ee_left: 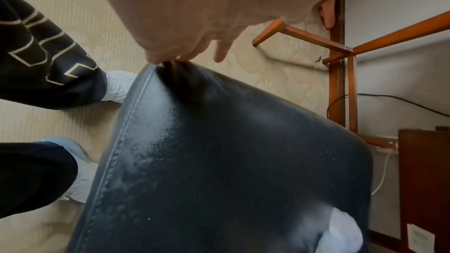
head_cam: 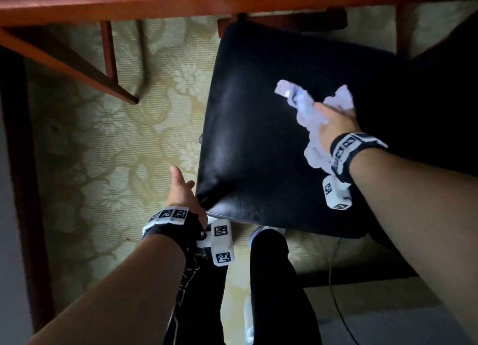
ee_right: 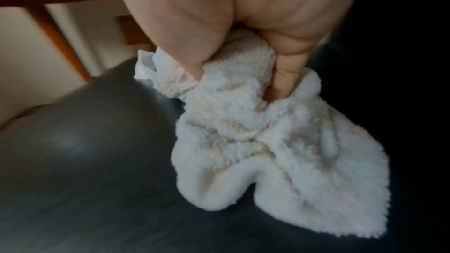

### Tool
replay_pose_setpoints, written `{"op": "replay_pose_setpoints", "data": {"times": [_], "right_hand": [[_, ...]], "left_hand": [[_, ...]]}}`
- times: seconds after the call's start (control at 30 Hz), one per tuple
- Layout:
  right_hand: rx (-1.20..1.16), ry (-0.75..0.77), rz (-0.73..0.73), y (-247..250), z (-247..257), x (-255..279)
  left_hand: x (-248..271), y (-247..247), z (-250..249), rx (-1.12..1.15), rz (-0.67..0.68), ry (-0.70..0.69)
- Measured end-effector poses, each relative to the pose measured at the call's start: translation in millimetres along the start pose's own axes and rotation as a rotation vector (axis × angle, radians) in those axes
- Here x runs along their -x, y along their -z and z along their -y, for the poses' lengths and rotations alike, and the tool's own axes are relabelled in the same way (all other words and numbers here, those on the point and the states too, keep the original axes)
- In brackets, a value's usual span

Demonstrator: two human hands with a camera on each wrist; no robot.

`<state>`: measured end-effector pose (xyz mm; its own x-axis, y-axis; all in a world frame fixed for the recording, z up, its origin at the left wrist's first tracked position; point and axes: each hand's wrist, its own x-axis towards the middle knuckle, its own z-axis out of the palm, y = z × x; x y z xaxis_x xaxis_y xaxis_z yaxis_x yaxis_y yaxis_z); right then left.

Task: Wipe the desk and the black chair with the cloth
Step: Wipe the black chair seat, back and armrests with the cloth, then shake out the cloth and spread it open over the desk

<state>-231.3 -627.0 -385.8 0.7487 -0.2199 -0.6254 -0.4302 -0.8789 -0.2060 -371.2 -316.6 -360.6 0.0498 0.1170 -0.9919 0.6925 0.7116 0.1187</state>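
Observation:
The black chair's padded seat [head_cam: 258,137] stands on the carpet, partly under the red-brown wooden desk [head_cam: 181,5]. My left hand [head_cam: 185,194] grips the seat's near-left corner, fingers curled over the edge [ee_left: 180,58] of the seat [ee_left: 231,151], thumb sticking out. My right hand [head_cam: 335,123] clutches a bunched white fluffy cloth [head_cam: 307,106] and holds it on the right part of the seat. In the right wrist view the cloth [ee_right: 255,132] hangs from the fist [ee_right: 243,16] down onto the black seat [ee_right: 85,161]. The cloth [ee_left: 340,232] shows blurred at the seat's far side.
The desk's slanted braces and legs [head_cam: 77,62] stand to the left over patterned beige carpet [head_cam: 116,150]. My dark trouser legs [head_cam: 276,280] and white shoes [ee_left: 116,86] are close to the seat's near edge. A dark wooden cabinet [ee_left: 423,180] and a cable [ee_left: 401,103] are by the wall.

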Motion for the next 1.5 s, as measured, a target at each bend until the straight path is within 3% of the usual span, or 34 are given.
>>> {"op": "replay_pose_setpoints", "data": {"times": [0.1, 0.13, 0.2, 0.47, 0.7, 0.87, 1.03, 1.2, 1.5], "right_hand": [[-0.059, -0.148, -0.083, 26, -45, -15], [-0.104, -0.229, -0.071, 32, -52, -11], [-0.223, -0.251, -0.02, 46, -48, 6], [-0.738, -0.011, 0.036, 170, 66, 128], [-0.879, 0.266, -0.01, 301, 130, 216], [-1.013, 0.43, 0.066, 372, 146, 262], [-1.129, 0.507, 0.133, 408, 128, 288], [-1.185, 0.541, 0.192, 431, 109, 306], [-1.24, 0.59, 0.236, 468, 107, 327]], "left_hand": [[9, -7, 0, -0.089, -0.049, -0.014], [15, -10, -2, -0.117, -0.055, -0.023], [38, -22, -10, -0.159, -0.052, -0.038], [164, -89, -78, -0.242, 0.19, -0.309], [334, -136, -126, -0.42, 0.438, -0.554], [428, -155, -117, -0.512, 0.638, -0.696], [470, -176, -78, -0.474, 0.778, -0.724], [501, -188, -53, -0.525, 0.786, -0.83], [552, -201, -68, -0.51, 0.872, -0.972]]}}
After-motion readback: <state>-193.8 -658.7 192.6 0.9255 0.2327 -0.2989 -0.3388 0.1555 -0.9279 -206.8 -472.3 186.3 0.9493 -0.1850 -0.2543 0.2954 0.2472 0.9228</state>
